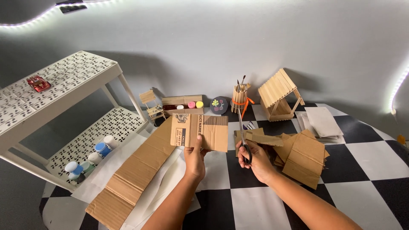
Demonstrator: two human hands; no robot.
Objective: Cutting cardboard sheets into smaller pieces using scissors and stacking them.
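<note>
We note the left hand (195, 158) pinching the cardboard piece (200, 131) while the right hand (254, 158) holds scissors (243, 136), blades seemingly closed and upright, which risks a slanted cut near the thumb

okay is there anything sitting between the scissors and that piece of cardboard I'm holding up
Nothing visible does. The left hand holds the cardboard piece up off the checkered floor, and the scissors in the right hand point upward just beside its right edge. Only a narrow open gap separates them; the cardboard scraps lie on the far side.
</note>
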